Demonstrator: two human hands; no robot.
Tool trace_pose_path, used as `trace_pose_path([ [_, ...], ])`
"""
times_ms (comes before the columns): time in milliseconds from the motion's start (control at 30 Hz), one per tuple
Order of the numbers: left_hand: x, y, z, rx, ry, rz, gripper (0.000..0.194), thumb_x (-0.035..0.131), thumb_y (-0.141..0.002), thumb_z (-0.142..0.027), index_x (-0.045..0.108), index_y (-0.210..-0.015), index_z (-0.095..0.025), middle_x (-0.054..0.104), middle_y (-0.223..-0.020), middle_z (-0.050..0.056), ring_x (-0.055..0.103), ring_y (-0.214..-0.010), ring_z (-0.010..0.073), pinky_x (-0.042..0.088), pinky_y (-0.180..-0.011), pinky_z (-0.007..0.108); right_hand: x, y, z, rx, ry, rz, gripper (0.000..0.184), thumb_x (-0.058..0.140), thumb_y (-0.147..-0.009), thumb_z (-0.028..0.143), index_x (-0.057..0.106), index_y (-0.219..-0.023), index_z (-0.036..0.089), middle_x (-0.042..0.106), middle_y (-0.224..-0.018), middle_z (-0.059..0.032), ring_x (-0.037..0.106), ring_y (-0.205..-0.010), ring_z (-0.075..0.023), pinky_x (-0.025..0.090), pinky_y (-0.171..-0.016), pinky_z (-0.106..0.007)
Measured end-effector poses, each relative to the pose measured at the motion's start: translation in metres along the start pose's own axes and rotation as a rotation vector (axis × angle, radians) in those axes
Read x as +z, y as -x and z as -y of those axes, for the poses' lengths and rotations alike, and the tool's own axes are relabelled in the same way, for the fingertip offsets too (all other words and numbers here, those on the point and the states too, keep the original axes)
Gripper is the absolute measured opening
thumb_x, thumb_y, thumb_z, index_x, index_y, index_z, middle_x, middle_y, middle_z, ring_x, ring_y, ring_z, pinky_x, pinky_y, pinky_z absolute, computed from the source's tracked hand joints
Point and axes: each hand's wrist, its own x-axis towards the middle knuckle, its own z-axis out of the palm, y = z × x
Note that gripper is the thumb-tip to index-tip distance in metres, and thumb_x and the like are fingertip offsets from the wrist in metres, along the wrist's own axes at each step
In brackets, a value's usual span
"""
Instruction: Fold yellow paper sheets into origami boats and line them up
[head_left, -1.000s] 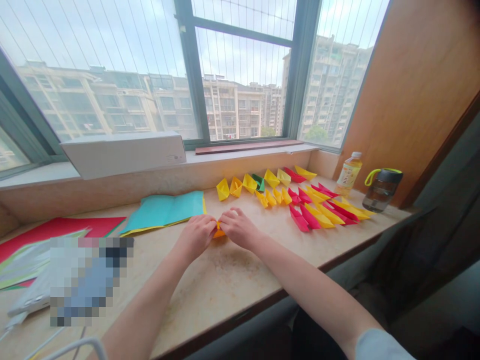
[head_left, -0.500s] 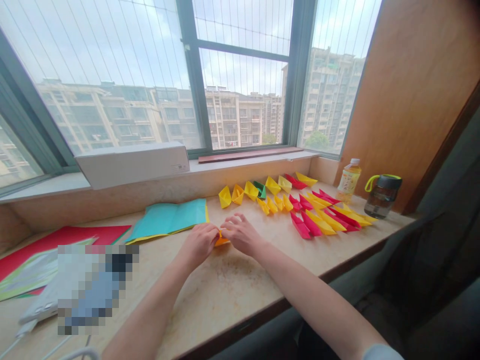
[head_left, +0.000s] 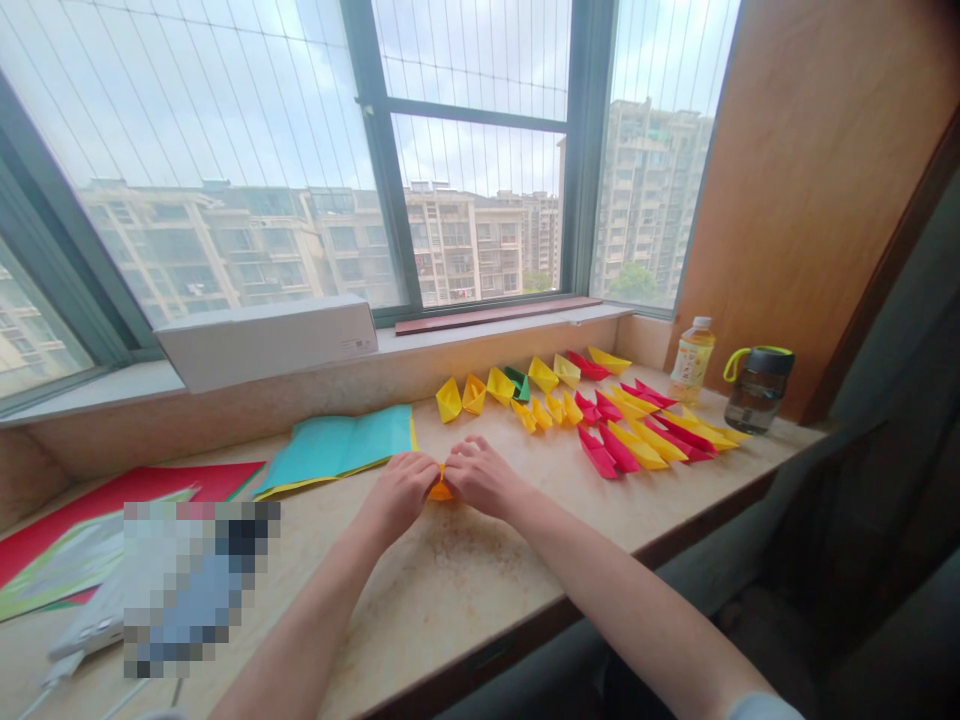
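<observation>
My left hand [head_left: 401,490] and my right hand [head_left: 484,475] meet over a small folded orange paper [head_left: 439,489] on the beige stone counter [head_left: 465,590]. Both hands have their fingers curled and pinch the paper from either side. Most of the paper is hidden under my fingers. Behind and to the right stand rows of folded paper boats [head_left: 600,405] in yellow, red and green.
A stack of teal sheets [head_left: 337,445] lies left of my hands, with red and green sheets [head_left: 90,520] further left. A white box [head_left: 270,340] rests on the sill. A drink bottle [head_left: 690,360] and a dark water jug [head_left: 757,390] stand at the far right.
My right fingers have curled down onto the orange paper, and both hands have drawn closer together. The view has tilted up slightly.
</observation>
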Motion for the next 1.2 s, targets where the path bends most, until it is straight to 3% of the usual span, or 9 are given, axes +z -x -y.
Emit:
trace_pose_path([
  [200,0.005,0.001,0.004,0.025,0.014,-0.066,0.019,0.049,-0.093,-0.016,0.064,-0.082,-0.019,0.067,-0.095,0.007,0.06,-0.094,0.0214,0.045,-0.088,0.037,-0.001,0.002,0.002,0.08,-0.037,-0.046,0.028,0.045,-0.099,0.027,0.067,-0.086,0.017,0.071,-0.09,-0.0073,0.057,-0.093,-0.0208,0.034,-0.092,-0.039],
  [433,0.003,0.001,0.003,-0.001,0.046,-0.139,0.021,0.045,-0.096,-0.018,0.065,-0.092,-0.018,0.069,-0.104,0.008,0.061,-0.1,0.023,0.046,-0.09,0.04,0.002,0.002,0.001,0.149,-0.076,-0.03,0.015,0.052,-0.095,0.024,0.066,-0.091,0.018,0.073,-0.092,-0.0055,0.059,-0.09,-0.0208,0.032,-0.087,-0.037],
  [633,0.003,0.002,0.003,-0.017,0.071,-0.223,0.024,0.046,-0.095,-0.02,0.064,-0.111,-0.019,0.067,-0.113,0.009,0.06,-0.105,0.0237,0.046,-0.094,0.042,0.002,0.002,0.002,0.237,-0.075,-0.008,0.014,0.056,-0.092,0.023,0.063,-0.103,0.019,0.073,-0.089,-0.0058,0.061,-0.09,-0.021,0.032,-0.085,-0.035],
  [800,0.005,0.004,0.005,-0.018,0.053,-0.204,0.022,0.047,-0.094,-0.018,0.066,-0.105,-0.019,0.067,-0.114,0.009,0.06,-0.106,0.024,0.046,-0.095,0.043,0.001,0.004,-0.001,0.322,-0.045,0.042,0.019,0.049,-0.095,0.022,0.067,-0.092,0.018,0.073,-0.087,-0.008,0.061,-0.09,-0.0212,0.031,-0.085,-0.034],
  [1000,0.005,0.003,0.005,-0.008,0.063,-0.206,0.021,0.047,-0.095,-0.022,0.068,-0.093,-0.019,0.068,-0.108,0.008,0.061,-0.102,0.0234,0.047,-0.093,0.042,-0.003,0.006,-0.004,0.398,-0.023,0.07,0.021,0.047,-0.096,0.023,0.067,-0.1,0.019,0.074,-0.091,-0.0075,0.063,-0.088,-0.0205,0.033,-0.084,-0.033],
  [1200,0.005,0.003,0.01,-0.019,0.083,-0.228,0.02,0.049,-0.094,-0.021,0.068,-0.092,-0.019,0.069,-0.106,0.008,0.062,-0.1,0.0236,0.048,-0.092,0.042,-0.017,0.014,-0.011,0.501,0.061,0.08,0.021,0.046,-0.095,0.019,0.066,-0.089,0.018,0.073,-0.087,-0.0081,0.064,-0.085,-0.022,0.036,-0.081,-0.033],
])
